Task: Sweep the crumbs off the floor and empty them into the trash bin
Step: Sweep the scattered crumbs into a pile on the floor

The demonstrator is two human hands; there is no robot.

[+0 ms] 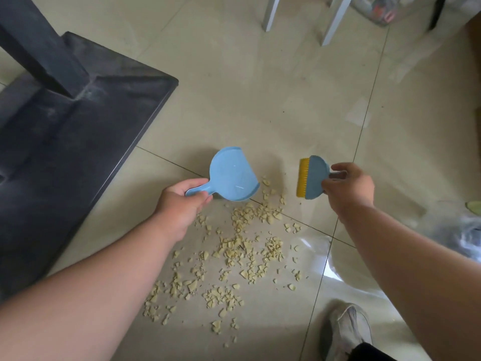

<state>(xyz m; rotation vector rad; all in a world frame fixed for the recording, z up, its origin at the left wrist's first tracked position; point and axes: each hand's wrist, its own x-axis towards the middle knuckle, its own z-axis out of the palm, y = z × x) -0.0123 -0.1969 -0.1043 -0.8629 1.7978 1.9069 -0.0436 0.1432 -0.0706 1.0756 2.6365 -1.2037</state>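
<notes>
Pale yellow crumbs (242, 246) lie scattered over the beige tiled floor, from the middle down to the lower left. My left hand (179, 201) grips the handle of a small light-blue dustpan (231, 175), empty, its open edge facing right just above the crumbs. My right hand (348, 183) holds a blue hand brush (313, 177) with yellow bristles pointing left, raised to the right of the pan. A gap separates brush and pan. No trash bin is clearly visible.
A dark table base (67, 131) with its post fills the left side. White chair legs (335, 19) stand at the top. A clear plastic bag (346, 261) lies at right, and a grey shoe (348, 332) at bottom right.
</notes>
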